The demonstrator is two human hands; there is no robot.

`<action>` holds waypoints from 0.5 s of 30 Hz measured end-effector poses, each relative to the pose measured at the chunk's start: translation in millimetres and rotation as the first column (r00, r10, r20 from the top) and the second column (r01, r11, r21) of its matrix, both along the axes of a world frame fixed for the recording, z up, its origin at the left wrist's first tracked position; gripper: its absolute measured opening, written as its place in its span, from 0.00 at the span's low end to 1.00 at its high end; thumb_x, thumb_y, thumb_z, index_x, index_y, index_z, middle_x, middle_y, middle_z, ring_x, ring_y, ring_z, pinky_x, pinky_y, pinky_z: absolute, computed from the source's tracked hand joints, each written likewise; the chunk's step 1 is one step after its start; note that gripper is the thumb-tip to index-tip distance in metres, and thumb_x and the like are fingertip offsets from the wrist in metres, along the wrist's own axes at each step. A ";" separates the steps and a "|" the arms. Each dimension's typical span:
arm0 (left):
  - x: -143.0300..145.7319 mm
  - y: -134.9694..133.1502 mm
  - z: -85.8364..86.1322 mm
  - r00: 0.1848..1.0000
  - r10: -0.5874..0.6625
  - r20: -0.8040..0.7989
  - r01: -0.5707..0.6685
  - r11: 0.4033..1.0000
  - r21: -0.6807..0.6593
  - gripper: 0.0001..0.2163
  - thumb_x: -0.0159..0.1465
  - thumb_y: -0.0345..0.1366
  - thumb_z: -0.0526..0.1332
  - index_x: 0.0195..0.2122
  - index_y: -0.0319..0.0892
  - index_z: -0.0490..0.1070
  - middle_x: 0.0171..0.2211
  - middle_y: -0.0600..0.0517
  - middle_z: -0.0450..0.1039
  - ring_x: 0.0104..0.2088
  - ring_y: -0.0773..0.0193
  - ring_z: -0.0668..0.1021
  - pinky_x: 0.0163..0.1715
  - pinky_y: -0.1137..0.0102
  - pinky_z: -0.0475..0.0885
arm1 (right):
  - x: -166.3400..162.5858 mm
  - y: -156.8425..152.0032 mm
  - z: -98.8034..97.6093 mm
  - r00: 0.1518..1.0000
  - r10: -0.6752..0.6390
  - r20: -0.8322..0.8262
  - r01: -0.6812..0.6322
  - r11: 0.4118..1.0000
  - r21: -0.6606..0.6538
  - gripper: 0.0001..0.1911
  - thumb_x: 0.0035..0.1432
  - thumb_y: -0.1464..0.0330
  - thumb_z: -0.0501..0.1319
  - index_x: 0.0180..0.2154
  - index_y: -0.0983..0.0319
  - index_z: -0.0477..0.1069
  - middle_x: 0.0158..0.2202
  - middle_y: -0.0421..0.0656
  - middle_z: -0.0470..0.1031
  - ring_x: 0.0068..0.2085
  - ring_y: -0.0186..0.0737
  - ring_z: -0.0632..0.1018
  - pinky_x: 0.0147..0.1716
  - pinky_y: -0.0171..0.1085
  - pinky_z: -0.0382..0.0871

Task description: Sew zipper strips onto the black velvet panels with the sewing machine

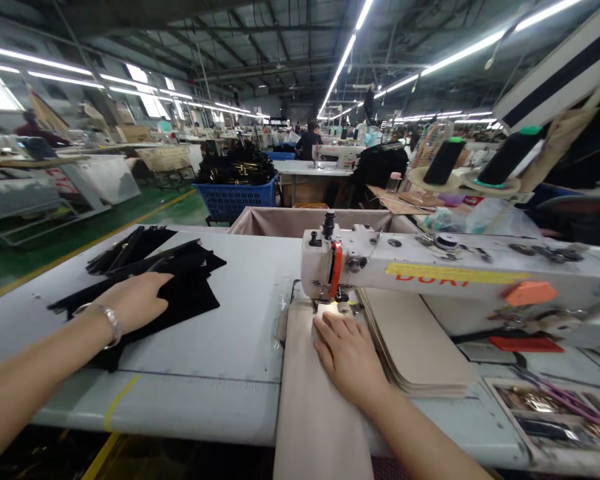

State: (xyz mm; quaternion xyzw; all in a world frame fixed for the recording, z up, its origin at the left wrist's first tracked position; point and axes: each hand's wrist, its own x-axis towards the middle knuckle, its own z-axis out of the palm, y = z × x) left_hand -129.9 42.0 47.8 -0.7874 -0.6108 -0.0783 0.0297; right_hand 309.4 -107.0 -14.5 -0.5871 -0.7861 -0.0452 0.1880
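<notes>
My left hand (137, 301), with a bracelet at the wrist, is at the left of the sewing table on a loose pile of black fabric pieces (193, 290). Its fingers are curled on the top piece, their tips partly hidden. Zipper-like strips show along some of the pieces. My right hand (350, 357) lies flat, fingers a little apart, on a long beige fabric strip (320, 413). That strip runs from the near table edge up to the needle area of the sewing machine (370, 267). The fingertips rest just in front of the presser foot.
Stacked beige panels (420, 340) lie under the machine arm. A parts tray (525, 433) with scissors is at the right. Black thread cones (443, 162) stand behind the machine. A fabric-lined bin (280, 220) and a loaded blue basket (237, 200) are beyond the table.
</notes>
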 end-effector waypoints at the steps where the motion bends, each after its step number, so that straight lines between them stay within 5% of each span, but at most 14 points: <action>1: 15.4 -5.9 -2.5 0.999 -0.042 0.019 0.043 0.997 -0.060 0.22 0.56 0.40 0.59 0.51 0.41 0.76 0.43 0.45 0.78 0.43 0.45 0.80 0.48 0.56 0.72 | -0.2 0.2 -0.7 1.000 0.008 -0.014 -0.008 1.000 0.002 0.21 0.67 0.63 0.57 0.60 0.54 0.64 0.59 0.45 0.67 0.58 0.50 0.67 0.58 0.50 0.58; 4: 64.2 -23.9 -23.1 0.965 -0.246 0.093 0.261 0.941 -0.213 0.20 0.65 0.49 0.53 0.49 0.48 0.76 0.45 0.50 0.77 0.46 0.51 0.79 0.51 0.60 0.71 | 0.6 -0.3 -2.2 0.999 0.019 -0.046 -0.019 1.000 -0.007 0.21 0.68 0.62 0.56 0.60 0.55 0.64 0.60 0.44 0.66 0.60 0.48 0.65 0.61 0.49 0.55; 6: 86.5 -23.5 -40.5 0.947 -0.313 0.070 0.320 0.940 -0.122 0.24 0.66 0.53 0.50 0.55 0.47 0.72 0.55 0.46 0.71 0.55 0.48 0.73 0.58 0.57 0.65 | 1.2 -1.0 -2.0 0.998 0.017 -0.060 -0.018 1.000 -0.014 0.21 0.68 0.62 0.56 0.60 0.55 0.64 0.60 0.44 0.66 0.60 0.47 0.65 0.61 0.48 0.55; 8: 95.4 -8.8 -53.8 0.969 -0.245 0.010 0.245 0.969 -0.035 0.35 0.62 0.58 0.54 0.64 0.41 0.61 0.64 0.40 0.60 0.62 0.42 0.64 0.62 0.52 0.58 | 1.5 -1.7 -1.1 0.998 0.020 -0.067 -0.021 1.000 -0.016 0.21 0.67 0.61 0.57 0.60 0.55 0.64 0.60 0.44 0.66 0.60 0.47 0.65 0.61 0.48 0.55; 10: 94.3 13.8 -60.3 0.990 -0.141 -0.023 0.138 0.987 -0.085 0.44 0.56 0.63 0.57 0.66 0.36 0.57 0.64 0.35 0.58 0.62 0.39 0.63 0.61 0.51 0.58 | 1.5 -2.2 -0.1 0.997 0.021 -0.070 -0.022 1.000 -0.015 0.22 0.67 0.61 0.58 0.61 0.55 0.63 0.60 0.44 0.66 0.60 0.47 0.65 0.60 0.48 0.55; 15: 86.8 38.1 -53.2 0.994 -0.098 0.053 0.105 0.984 -0.142 0.34 0.56 0.63 0.57 0.49 0.36 0.72 0.47 0.40 0.73 0.49 0.45 0.74 0.52 0.58 0.68 | 1.3 -2.2 2.0 0.997 0.022 -0.074 -0.023 0.999 -0.025 0.23 0.67 0.62 0.58 0.61 0.55 0.63 0.61 0.44 0.66 0.60 0.48 0.64 0.60 0.48 0.55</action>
